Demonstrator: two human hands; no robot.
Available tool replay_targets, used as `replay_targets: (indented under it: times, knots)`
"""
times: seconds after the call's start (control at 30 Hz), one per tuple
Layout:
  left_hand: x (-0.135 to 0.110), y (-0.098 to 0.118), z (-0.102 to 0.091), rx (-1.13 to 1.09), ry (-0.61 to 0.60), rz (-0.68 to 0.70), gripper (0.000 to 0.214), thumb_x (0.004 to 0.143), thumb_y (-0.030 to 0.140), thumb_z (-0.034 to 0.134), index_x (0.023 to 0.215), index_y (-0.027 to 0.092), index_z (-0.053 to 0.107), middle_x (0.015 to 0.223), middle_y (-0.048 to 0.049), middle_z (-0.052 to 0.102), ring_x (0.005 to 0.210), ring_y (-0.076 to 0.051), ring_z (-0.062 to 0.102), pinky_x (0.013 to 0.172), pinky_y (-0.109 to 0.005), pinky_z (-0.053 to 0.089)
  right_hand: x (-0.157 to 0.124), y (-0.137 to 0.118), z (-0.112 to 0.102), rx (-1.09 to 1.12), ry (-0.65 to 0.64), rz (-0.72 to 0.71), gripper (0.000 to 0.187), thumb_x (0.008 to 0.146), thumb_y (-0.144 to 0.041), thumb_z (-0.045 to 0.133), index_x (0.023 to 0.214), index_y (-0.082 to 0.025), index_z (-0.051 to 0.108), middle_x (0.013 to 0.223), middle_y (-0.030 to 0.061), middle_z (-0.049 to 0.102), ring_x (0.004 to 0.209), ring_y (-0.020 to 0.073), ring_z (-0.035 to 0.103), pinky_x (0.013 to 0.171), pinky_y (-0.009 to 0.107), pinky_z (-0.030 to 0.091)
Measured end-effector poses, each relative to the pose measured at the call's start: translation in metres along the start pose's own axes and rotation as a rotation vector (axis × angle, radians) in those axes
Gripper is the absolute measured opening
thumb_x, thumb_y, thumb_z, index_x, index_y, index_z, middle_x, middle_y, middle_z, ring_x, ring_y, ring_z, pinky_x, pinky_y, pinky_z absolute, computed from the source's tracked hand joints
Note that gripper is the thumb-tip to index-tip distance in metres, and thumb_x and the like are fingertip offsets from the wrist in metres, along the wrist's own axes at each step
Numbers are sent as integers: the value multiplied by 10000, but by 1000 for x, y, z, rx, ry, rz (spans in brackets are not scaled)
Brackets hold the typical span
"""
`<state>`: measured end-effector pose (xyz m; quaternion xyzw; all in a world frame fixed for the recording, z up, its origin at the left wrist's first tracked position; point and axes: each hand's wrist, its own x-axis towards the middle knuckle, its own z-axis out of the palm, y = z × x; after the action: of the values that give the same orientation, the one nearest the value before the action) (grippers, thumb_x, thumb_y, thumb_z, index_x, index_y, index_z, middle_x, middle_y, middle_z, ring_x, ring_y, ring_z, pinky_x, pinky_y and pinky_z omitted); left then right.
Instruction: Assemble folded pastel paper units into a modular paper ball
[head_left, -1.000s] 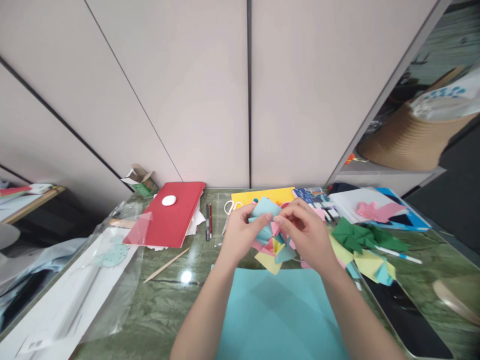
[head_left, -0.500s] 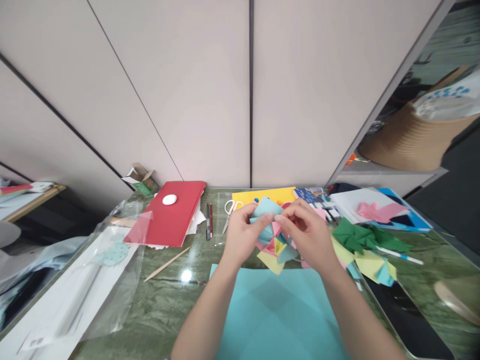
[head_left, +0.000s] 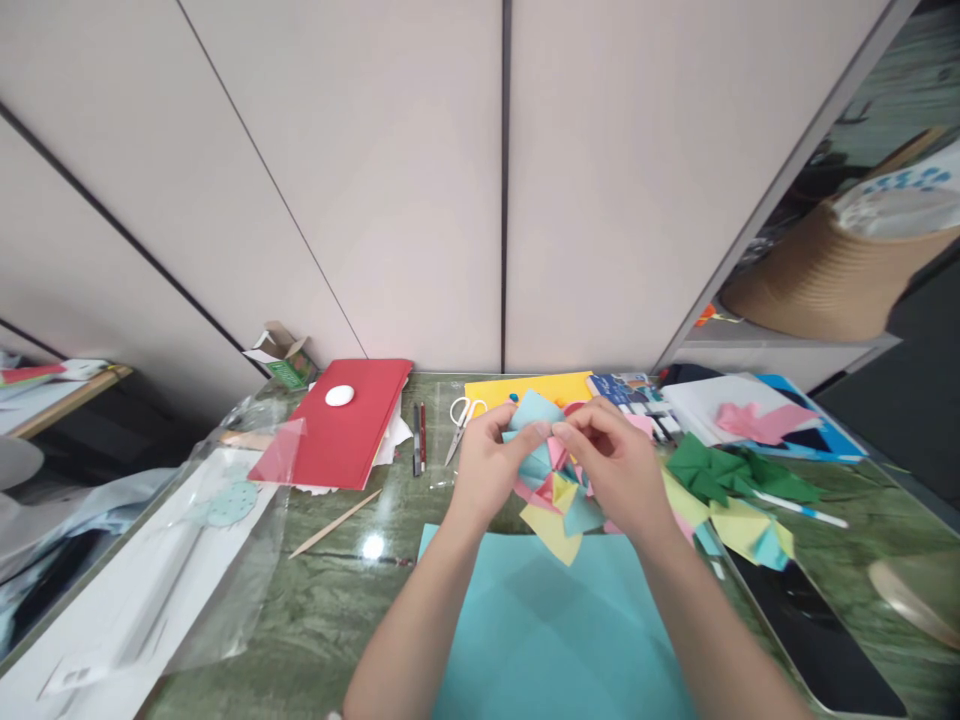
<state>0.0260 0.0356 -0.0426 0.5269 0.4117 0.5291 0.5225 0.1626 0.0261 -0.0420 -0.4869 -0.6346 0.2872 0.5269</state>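
Observation:
A folded paper piece (head_left: 553,490) made of blue, pink and yellow parts hangs above the table between both my hands. My left hand (head_left: 489,470) pinches its upper blue flap from the left, fingers closed on it. My right hand (head_left: 616,465) pinches the same piece from the right, thumb and forefinger pressed together at its top. Under my forearms lies a large light blue sheet (head_left: 559,630) on the green marbled table (head_left: 337,590).
A red folder (head_left: 337,425) with a white oval object lies at the back left, with two pens (head_left: 418,437) and white scissors (head_left: 459,425) beside it. Green and yellow paper scraps (head_left: 720,490), a dark tablet (head_left: 810,630) and a clear plastic bag (head_left: 187,560) flank the work spot.
Both hands kept their pinch on the folded piece. Its lower yellow and blue flaps have spread and dropped a little towards me.

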Motion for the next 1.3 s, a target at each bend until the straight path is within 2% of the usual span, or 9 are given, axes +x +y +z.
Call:
replay_targets:
  times: [0.27, 0.57, 0.73, 0.93, 1.1, 1.3]
  knots:
    - [-1, 0, 0, 9, 5, 8, 239, 742, 354, 632, 644, 145, 570, 616, 24, 441, 600, -101, 396, 555, -224, 324, -1, -1, 0, -26, 18, 9, 235, 823, -269, 563, 609, -199, 497, 662, -29, 447, 608, 112, 431, 574, 266, 343]
    - [-3, 4, 0, 30, 18, 1, 255, 744, 384, 617, 652, 148, 586, 621, 22, 459, 591, -107, 401, 561, -233, 330, -4, -5, 0, -78, 62, -53, 232, 818, -255, 564, 603, -200, 498, 648, -25, 447, 604, 122, 439, 572, 274, 353]
    - [-4, 5, 1, 17, 18, 8, 231, 750, 365, 614, 679, 146, 604, 621, 27, 457, 572, -98, 387, 556, -233, 323, -5, -9, 0, -110, 78, -72, 233, 815, -240, 566, 596, -198, 495, 648, -26, 446, 594, 116, 436, 559, 265, 347]
    - [-6, 9, 2, -19, 14, 12, 226, 761, 317, 612, 629, 146, 547, 605, 33, 406, 573, -89, 359, 536, -220, 295, -8, -15, -1, -156, 110, -110, 210, 801, -209, 581, 605, -202, 508, 653, -24, 462, 601, 115, 441, 564, 265, 357]
    - [-13, 23, -1, -81, -73, 22, 55, 738, 211, 605, 752, 162, 585, 707, 6, 508, 653, -113, 446, 580, -213, 351, -13, -20, -4, -149, 142, -171, 190, 800, -198, 584, 622, -211, 520, 657, -18, 453, 612, 123, 449, 553, 274, 365]
    - [-18, 32, -3, 10, -127, 32, 45, 731, 171, 604, 775, 161, 606, 743, -14, 545, 697, -133, 486, 603, -224, 396, -14, -24, -8, -163, 153, -215, 174, 801, -183, 589, 639, -217, 535, 660, -22, 437, 614, 117, 447, 548, 277, 358]
